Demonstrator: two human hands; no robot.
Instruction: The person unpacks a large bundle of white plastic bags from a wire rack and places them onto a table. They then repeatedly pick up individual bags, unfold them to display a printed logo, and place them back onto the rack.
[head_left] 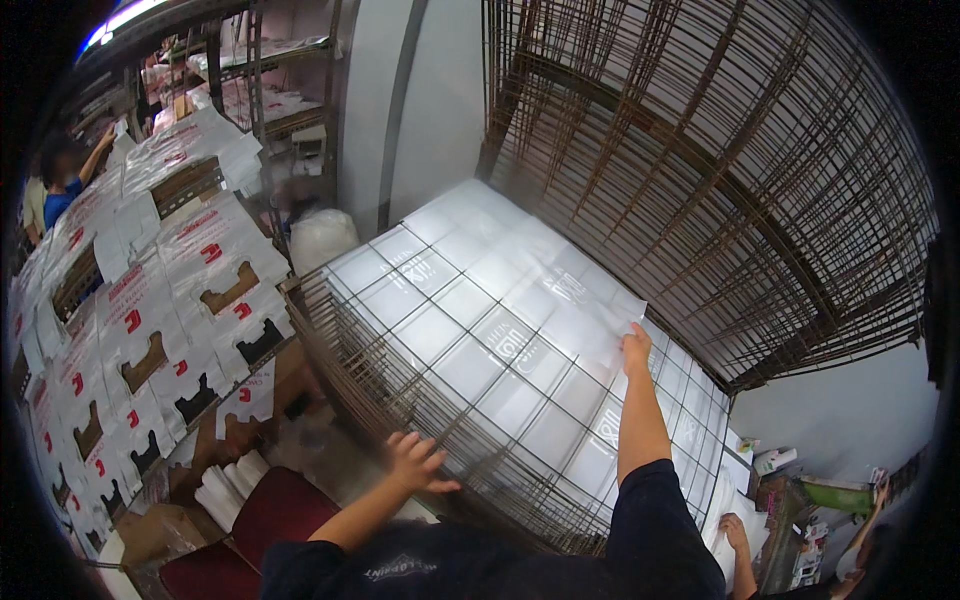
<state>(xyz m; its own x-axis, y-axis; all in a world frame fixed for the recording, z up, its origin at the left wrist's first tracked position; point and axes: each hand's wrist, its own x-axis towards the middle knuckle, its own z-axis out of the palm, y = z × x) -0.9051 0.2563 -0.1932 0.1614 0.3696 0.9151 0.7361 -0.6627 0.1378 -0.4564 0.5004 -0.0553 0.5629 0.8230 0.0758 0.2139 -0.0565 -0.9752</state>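
My right hand (pixel 636 348) pinches the near right corner of a thin, translucent white plastic sheet (pixel 598 300) with white print. The sheet stretches away to the far left over a wire drying rack (pixel 340 345). Beneath the rack's grid lie more white printed sheets (pixel 565 425). My left hand (pixel 418 464), fingers spread and holding nothing, is at the near left edge of the rack; whether it touches the wires I cannot tell.
Hinged wire racks (pixel 680 140) stand tilted up behind, at the far right. Stacked white bags with red print (pixel 140 300) fill the left. A dark red chair (pixel 280 515) is below them. Another person's hand (pixel 735 532) rests near white sheets at lower right. A person in blue (pixel 62 195) works far left.
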